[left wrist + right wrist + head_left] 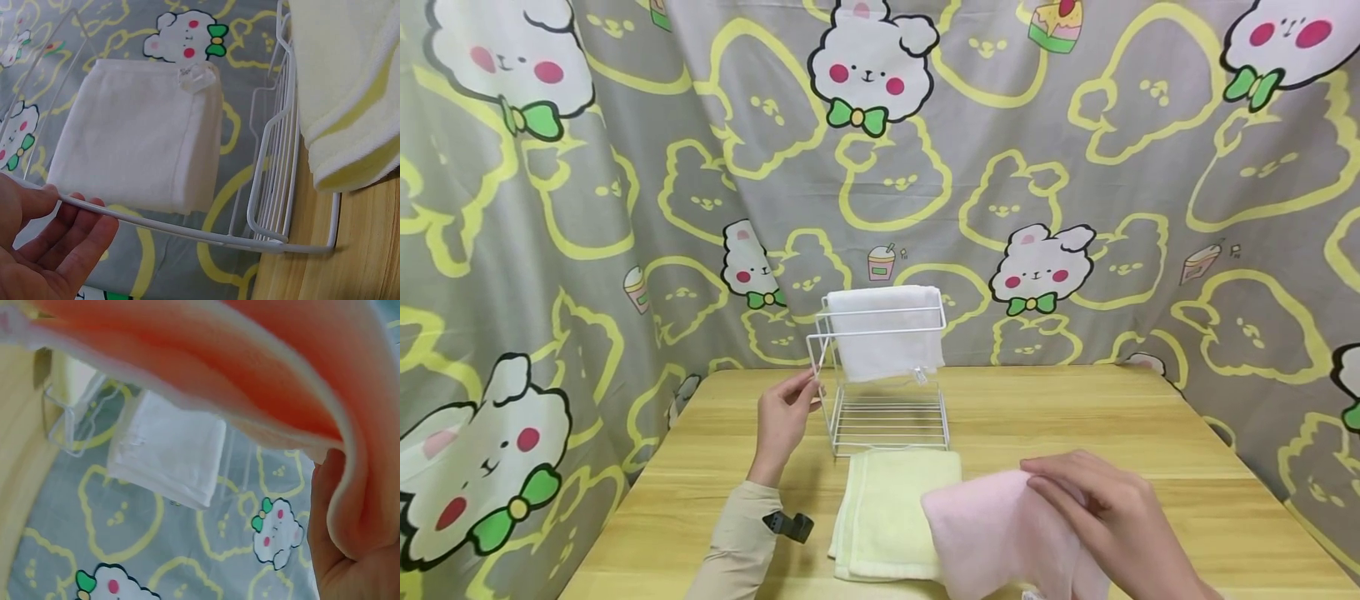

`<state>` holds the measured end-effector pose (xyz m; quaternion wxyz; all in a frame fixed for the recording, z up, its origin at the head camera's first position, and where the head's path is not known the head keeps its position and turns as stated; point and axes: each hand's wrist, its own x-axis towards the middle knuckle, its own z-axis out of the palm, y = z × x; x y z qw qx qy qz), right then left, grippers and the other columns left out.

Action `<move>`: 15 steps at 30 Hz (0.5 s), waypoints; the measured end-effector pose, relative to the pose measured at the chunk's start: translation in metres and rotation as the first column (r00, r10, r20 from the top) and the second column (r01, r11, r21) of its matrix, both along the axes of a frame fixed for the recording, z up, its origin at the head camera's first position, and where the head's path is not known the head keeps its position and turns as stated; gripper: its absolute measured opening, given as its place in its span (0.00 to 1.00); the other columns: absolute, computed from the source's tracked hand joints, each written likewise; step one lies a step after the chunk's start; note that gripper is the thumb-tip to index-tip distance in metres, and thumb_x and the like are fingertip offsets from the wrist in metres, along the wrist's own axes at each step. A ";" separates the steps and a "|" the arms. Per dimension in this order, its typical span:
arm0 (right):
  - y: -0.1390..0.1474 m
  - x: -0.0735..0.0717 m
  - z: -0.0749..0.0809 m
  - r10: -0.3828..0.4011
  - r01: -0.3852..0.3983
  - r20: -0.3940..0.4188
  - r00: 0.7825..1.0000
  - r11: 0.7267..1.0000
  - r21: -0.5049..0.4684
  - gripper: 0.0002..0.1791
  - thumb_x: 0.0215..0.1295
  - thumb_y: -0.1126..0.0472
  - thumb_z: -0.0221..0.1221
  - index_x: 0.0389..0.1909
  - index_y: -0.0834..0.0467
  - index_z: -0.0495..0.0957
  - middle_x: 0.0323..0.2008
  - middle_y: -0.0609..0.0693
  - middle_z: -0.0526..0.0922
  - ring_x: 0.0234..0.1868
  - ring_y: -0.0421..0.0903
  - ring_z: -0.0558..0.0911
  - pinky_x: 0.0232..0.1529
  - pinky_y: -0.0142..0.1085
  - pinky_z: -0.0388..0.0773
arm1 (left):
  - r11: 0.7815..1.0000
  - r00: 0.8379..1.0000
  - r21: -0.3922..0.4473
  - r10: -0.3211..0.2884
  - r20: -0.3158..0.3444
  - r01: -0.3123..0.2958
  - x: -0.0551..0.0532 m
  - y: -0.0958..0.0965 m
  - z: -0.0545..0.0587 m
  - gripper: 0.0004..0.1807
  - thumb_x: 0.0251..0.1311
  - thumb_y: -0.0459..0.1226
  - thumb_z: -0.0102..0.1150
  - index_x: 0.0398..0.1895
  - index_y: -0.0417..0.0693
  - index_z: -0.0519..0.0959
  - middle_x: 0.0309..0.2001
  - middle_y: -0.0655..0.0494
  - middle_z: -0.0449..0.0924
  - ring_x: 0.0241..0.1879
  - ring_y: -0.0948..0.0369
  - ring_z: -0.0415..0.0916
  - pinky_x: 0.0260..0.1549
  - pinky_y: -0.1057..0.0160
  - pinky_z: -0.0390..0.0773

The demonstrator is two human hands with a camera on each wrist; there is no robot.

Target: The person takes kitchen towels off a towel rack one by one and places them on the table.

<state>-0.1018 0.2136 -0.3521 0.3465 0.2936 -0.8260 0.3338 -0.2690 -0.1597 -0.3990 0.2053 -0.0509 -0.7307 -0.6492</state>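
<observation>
My left hand (786,417) pinches the left side wire of a white wire rack (891,429); the left wrist view has the thumb and fingers (78,240) on that wire. Over the rack's upper bars hangs a folded white towel (883,346), its small tag at the lower right. At the front right, my right hand (1101,512) holds a pink towel (985,521) between thumb and fingers, up off the table. The pink cloth droops in folds and fills the top of the right wrist view. A folded pale yellow towel (895,517) lies before the rack, partly behind the pink one.
The wooden table (1060,417) carries the rack and the yellow towel. A grey curtain (917,200) with cartoon rabbits hangs behind the table and along both sides. A dark band (790,525) sits on the left wrist.
</observation>
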 end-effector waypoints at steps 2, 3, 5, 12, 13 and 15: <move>0.000 0.001 -0.003 -0.018 0.018 0.027 0.999 1.000 0.007 0.28 0.49 0.78 0.73 0.45 0.45 0.88 0.40 0.37 0.88 0.31 0.26 0.74 0.27 0.17 0.72 | 1.000 1.000 0.001 -0.002 0.004 0.002 0.000 0.000 0.000 0.15 0.67 0.25 0.62 0.56 0.31 0.81 0.44 0.30 0.85 0.40 0.50 0.87 0.42 0.65 0.91; 0.001 0.001 -0.005 -0.025 0.024 0.032 0.999 1.000 0.012 0.28 0.49 0.78 0.73 0.45 0.44 0.88 0.40 0.36 0.88 0.30 0.27 0.74 0.27 0.16 0.72 | 1.000 1.000 0.001 -0.001 0.002 0.001 0.000 0.000 0.000 0.15 0.67 0.25 0.62 0.56 0.31 0.81 0.44 0.30 0.85 0.41 0.49 0.87 0.42 0.65 0.91; 0.002 -0.001 -0.011 -0.026 0.026 0.034 0.999 1.000 0.004 0.28 0.49 0.78 0.73 0.45 0.44 0.88 0.39 0.36 0.88 0.31 0.27 0.76 0.26 0.16 0.72 | 1.000 1.000 0.006 -0.003 0.001 0.003 0.000 -0.001 0.000 0.15 0.67 0.26 0.62 0.56 0.31 0.82 0.44 0.30 0.85 0.40 0.50 0.87 0.42 0.65 0.91; 0.007 -0.007 -0.022 -0.055 0.056 0.052 0.997 0.998 -0.019 0.27 0.48 0.77 0.73 0.44 0.45 0.88 0.39 0.39 0.89 0.37 0.28 0.83 0.34 0.14 0.78 | 1.000 1.000 0.004 -0.004 -0.008 0.004 0.001 -0.001 0.001 0.15 0.68 0.27 0.63 0.55 0.32 0.82 0.45 0.29 0.84 0.40 0.52 0.87 0.42 0.65 0.91; 0.007 -0.007 -0.024 -0.052 0.053 0.053 0.997 0.998 -0.024 0.27 0.48 0.78 0.73 0.44 0.45 0.88 0.39 0.39 0.89 0.38 0.28 0.83 0.35 0.13 0.79 | 1.000 1.000 0.003 -0.005 -0.009 0.005 0.001 0.000 0.001 0.15 0.68 0.27 0.62 0.55 0.32 0.82 0.45 0.28 0.84 0.40 0.52 0.87 0.42 0.65 0.91; 0.009 -0.006 -0.025 -0.051 0.053 0.060 0.997 0.998 -0.031 0.27 0.48 0.78 0.73 0.44 0.45 0.88 0.39 0.38 0.89 0.38 0.27 0.83 0.36 0.13 0.79 | 1.000 1.000 -0.002 -0.003 -0.012 0.003 0.001 0.000 0.001 0.15 0.67 0.27 0.63 0.55 0.31 0.82 0.44 0.29 0.85 0.39 0.54 0.87 0.41 0.65 0.91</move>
